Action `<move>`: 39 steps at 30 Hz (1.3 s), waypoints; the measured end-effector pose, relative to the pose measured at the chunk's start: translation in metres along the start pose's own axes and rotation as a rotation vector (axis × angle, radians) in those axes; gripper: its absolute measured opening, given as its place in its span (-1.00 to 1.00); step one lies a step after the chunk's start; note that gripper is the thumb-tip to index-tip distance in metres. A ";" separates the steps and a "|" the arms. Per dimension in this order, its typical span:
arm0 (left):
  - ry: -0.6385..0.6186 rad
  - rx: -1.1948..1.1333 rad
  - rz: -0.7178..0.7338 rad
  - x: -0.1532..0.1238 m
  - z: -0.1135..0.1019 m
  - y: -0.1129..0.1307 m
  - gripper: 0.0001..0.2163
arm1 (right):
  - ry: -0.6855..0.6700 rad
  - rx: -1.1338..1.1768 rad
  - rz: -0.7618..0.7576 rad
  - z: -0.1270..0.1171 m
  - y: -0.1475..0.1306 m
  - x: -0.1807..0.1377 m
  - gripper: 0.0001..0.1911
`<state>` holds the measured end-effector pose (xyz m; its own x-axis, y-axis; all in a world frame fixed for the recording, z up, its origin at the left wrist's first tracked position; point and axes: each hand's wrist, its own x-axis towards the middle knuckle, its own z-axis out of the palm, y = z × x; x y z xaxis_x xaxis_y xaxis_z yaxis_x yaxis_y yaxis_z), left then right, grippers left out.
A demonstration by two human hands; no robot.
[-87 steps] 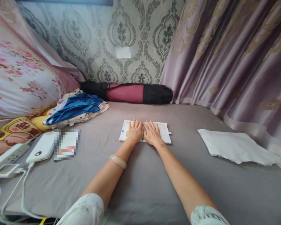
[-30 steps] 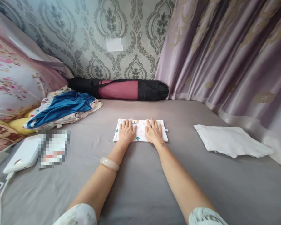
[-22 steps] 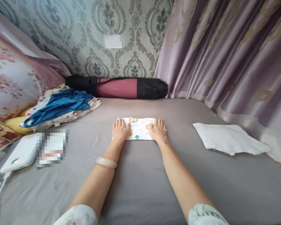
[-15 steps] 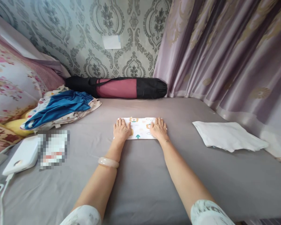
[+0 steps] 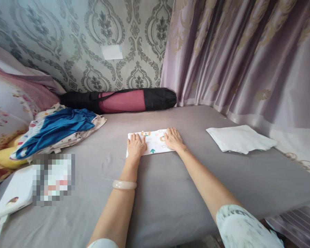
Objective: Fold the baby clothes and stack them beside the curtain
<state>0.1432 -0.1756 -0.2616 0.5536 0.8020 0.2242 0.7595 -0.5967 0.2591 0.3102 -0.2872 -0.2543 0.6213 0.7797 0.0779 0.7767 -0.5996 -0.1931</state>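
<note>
A folded white cloth point(image 5: 155, 142) printed with orange, green and grey figures lies flat on the grey bed sheet point(image 5: 167, 193). My left hand point(image 5: 136, 144) rests palm down on its left end, fingers stretched out and thumb apart. On the right end, my right hand point(image 5: 173, 138) lies flat in the same way, fingers extended. The cloth's middle shows between the two hands; its ends are partly covered by them. A pale bangle point(image 5: 124, 185) circles my left wrist.
To the right lies a white folded cloth point(image 5: 241, 138). Blue and patterned clothes point(image 5: 67, 125) are heaped at the left, near a white power bank point(image 5: 17, 191) with a cable and a pixelated item point(image 5: 55, 181). A black and red rolled bag point(image 5: 121, 100) lies along the wall.
The camera view has turned a little to the right and tilted. Both hands stay flat on the printed cloth, which appears slightly tilted in the picture.
</note>
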 end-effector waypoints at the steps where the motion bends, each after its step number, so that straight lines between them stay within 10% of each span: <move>1: 0.024 -0.018 0.006 0.001 -0.001 0.000 -0.49 | 0.024 -0.011 -0.030 -0.001 -0.001 -0.001 -0.37; 39: -0.019 -0.439 -0.129 0.017 -0.011 -0.012 -0.57 | -0.063 0.059 -0.243 0.016 -0.091 -0.015 -0.42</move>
<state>0.1404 -0.1550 -0.2503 0.4735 0.8683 0.1476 0.6083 -0.4436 0.6581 0.2289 -0.2415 -0.2531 0.4085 0.9102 0.0685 0.8937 -0.3836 -0.2326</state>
